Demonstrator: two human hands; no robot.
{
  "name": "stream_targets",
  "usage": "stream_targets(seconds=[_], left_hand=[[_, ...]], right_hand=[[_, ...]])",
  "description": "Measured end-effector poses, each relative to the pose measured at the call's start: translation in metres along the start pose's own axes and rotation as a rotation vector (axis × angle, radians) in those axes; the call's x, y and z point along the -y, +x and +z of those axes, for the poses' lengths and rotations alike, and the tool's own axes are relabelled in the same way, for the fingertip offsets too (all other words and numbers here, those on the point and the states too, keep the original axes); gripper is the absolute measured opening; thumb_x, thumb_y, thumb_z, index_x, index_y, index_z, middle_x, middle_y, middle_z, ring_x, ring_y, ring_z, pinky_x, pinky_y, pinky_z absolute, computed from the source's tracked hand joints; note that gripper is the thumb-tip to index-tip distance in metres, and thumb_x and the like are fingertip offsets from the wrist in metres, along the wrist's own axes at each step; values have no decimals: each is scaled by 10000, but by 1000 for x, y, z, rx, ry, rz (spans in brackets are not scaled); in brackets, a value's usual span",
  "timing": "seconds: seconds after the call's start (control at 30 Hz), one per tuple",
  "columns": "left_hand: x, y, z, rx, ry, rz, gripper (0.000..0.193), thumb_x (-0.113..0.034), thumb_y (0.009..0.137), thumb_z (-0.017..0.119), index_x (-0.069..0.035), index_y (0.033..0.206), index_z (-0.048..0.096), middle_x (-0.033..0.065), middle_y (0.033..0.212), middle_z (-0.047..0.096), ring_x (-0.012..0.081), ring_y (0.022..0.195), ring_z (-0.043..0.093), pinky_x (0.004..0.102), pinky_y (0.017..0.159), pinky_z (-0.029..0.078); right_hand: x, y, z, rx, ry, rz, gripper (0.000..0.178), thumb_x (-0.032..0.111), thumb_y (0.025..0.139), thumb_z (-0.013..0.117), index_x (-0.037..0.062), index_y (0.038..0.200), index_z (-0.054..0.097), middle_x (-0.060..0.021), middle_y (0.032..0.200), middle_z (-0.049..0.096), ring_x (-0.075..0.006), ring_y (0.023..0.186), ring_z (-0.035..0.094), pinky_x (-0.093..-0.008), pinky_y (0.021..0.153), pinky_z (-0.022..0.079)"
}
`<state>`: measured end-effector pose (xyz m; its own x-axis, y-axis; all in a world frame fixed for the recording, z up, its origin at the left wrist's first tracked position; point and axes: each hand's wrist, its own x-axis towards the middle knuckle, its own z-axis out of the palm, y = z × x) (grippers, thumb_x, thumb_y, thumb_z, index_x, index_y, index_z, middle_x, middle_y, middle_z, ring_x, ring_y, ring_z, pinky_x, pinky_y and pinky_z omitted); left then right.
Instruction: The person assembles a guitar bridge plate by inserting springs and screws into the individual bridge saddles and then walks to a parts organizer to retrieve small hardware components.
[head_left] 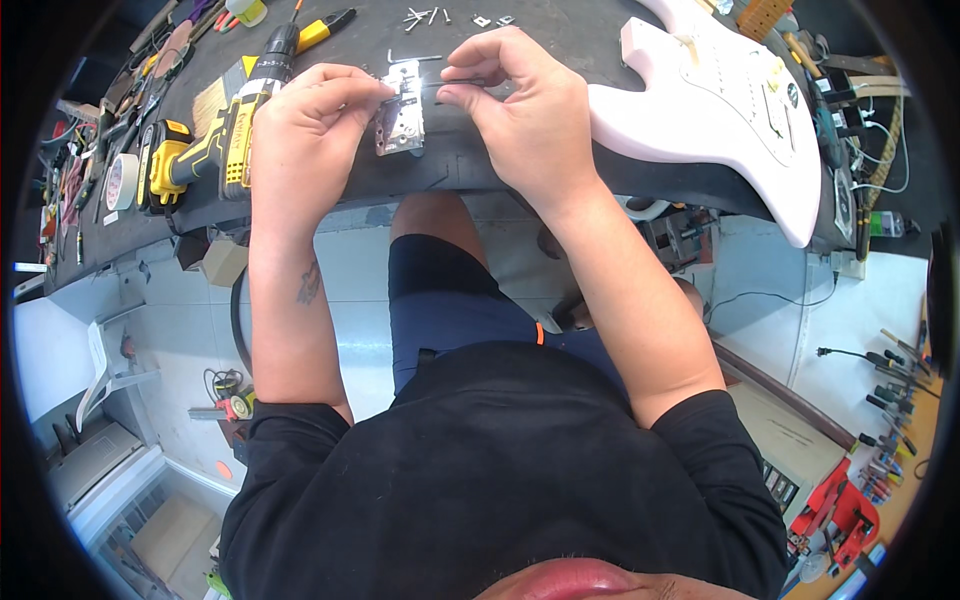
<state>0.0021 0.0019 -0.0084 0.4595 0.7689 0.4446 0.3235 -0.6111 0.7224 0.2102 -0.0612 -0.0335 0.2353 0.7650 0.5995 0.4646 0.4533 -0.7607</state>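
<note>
On the dark, matte workbench [600,50], has one shiny, rectangular metal plate [403,125] between two hands; closes the left hand [310,115] narrowly at its edge, cannot tell on what; pinches one thin, dark rod [448,82] in the right hand [530,115]. Nearby: one L-shaped key [415,58], two small metal pieces [482,21], one smooth white guitar body [660,122].

Blk bench [570,20], wht guitar body [680,122], 1 yel drill [238,135]
</note>
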Motion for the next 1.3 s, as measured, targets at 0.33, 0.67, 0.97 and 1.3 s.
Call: stream_targets(seconds=[0.33,0.67,0.97,1.3], left_hand=[[8,-1,1,-12,-88,12,171,73,931,709,4,1038,824,78,995,776,161,884,735,288,816,575],[-7,-2,1,-24,30,13,136,60,939,712,6,1013,814,83,970,765,185,844,735,299,758,572],[-4,-3,2,-51,112,46,127,52,931,723,-1,1002,814,91,971,767,205,833,738,310,751,573],[-5,-5,3,-49,52,15,141,59,951,712,0,1017,821,84,976,772,171,804,738,290,725,575]], right_hand=[[-1,5,-1,32,-11,-59,242,-88,832,807,23,1018,699,-117,955,773,-236,921,800,-330,799,631],[-1,2,0,30,23,49,260,-44,846,854,37,1048,711,-57,955,793,-141,929,763,-289,850,596],[1,4,-2,41,-18,7,249,-40,846,844,18,1045,705,-129,978,806,-230,939,808,-330,796,638],[4,3,-2,38,-23,25,232,-28,853,849,15,1035,712,-130,980,812,-231,942,812,-326,799,644]])
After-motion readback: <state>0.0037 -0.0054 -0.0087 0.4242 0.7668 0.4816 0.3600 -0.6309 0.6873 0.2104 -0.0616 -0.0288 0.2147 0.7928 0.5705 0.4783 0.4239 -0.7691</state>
